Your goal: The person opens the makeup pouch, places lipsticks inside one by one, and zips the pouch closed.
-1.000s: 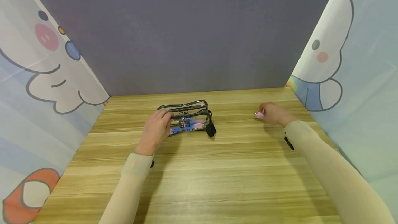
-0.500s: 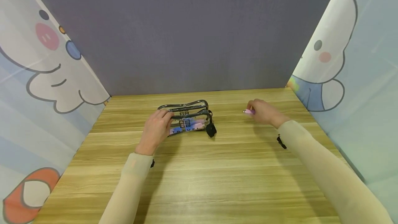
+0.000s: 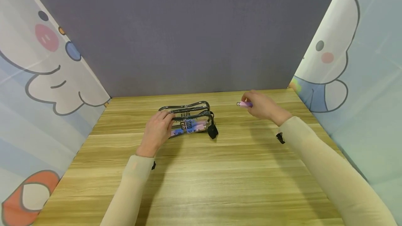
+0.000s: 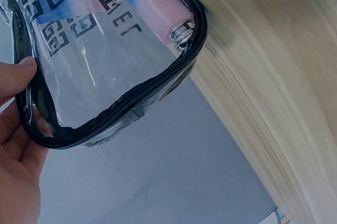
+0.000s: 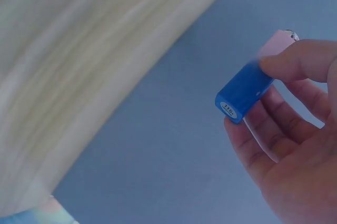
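From here I see the left hand [image 3: 156,129] gripping the clear plastic, black-edged pouch [image 4: 113,84] on the wooden table [image 3: 213,177], the right hand [image 3: 263,106] pinching a small pink-and-blue oblong block [image 5: 246,86] in air, rightward of it.

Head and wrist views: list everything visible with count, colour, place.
Pouch: one, clear with black trim, on table
Tab: one, black, on pouch's end
Packed block: at least one, pink-blue, inside pouch
Loose block: one, pink-blue, in right hand
Table: one, yellowish, beneath pouch
Panel: one, grey, behind table
Cartoon sheets: two, pale blue and white, flanking table
Left hand: one, bare, gripping pouch
Right hand: one, bare, gripping loose block
Sleeves: two, cream, both arms
Wrist pieces: two, black, at cuffs
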Demonstrator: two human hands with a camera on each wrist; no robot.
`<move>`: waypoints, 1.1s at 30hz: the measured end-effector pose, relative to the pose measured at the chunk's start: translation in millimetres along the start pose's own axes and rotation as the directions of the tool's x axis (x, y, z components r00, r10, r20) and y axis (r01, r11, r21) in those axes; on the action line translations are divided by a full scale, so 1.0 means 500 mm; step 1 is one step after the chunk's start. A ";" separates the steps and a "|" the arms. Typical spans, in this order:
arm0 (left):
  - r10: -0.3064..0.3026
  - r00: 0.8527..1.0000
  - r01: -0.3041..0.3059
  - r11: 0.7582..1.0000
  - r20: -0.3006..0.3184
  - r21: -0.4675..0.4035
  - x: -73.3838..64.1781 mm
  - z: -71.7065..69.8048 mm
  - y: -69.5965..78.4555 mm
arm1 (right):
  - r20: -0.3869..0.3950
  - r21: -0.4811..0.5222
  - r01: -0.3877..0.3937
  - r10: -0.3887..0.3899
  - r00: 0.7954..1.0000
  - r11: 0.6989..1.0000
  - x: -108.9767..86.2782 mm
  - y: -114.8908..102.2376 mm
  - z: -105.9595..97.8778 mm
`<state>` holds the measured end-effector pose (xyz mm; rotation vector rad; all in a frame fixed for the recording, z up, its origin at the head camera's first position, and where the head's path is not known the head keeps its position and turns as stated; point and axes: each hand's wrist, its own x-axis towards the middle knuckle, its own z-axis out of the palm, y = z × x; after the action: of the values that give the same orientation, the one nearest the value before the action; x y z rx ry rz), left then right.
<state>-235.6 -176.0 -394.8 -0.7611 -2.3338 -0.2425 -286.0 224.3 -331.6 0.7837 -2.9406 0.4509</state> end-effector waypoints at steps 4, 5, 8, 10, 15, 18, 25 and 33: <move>-0.008 1.000 0.008 1.000 0.000 0.002 -0.002 0.003 0.000 | -0.021 -0.010 0.019 -0.019 1.000 1.000 0.002 -0.024 -0.019; -0.009 1.000 0.009 1.000 0.002 0.001 -0.002 0.003 0.000 | -0.021 -0.013 0.016 -0.016 1.000 1.000 0.003 -0.030 -0.022; -0.012 1.000 0.012 1.000 0.006 -0.007 -0.003 0.002 0.001 | -0.008 -0.009 0.006 -0.006 1.000 1.000 0.007 -0.050 -0.032; -0.010 1.000 0.010 1.000 0.006 -0.012 -0.003 0.002 0.001 | -0.003 0.001 0.005 -0.005 1.000 1.000 0.011 -0.063 -0.036; -0.007 1.000 0.007 1.000 0.007 -0.018 -0.003 0.001 0.002 | -0.023 0.031 0.011 -0.010 1.000 0.999 0.025 -0.092 -0.043; -0.010 1.000 0.010 1.000 0.007 -0.017 -0.002 -0.001 0.003 | -0.037 0.050 0.027 -0.025 0.999 0.998 0.034 -0.111 -0.046; -0.009 1.000 0.009 1.000 0.001 -0.015 -0.003 -0.004 0.000 | -0.053 0.074 0.073 -0.070 0.996 0.995 0.058 -0.150 -0.036; -0.006 1.000 0.006 1.000 0.000 -0.009 -0.004 0.000 -0.001 | -0.049 0.077 0.128 -0.124 0.991 0.989 0.080 -0.197 -0.026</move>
<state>-234.7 -177.3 -396.0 -0.7589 -2.3372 -0.2562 -271.9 127.7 -288.0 0.9490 -2.8267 0.5710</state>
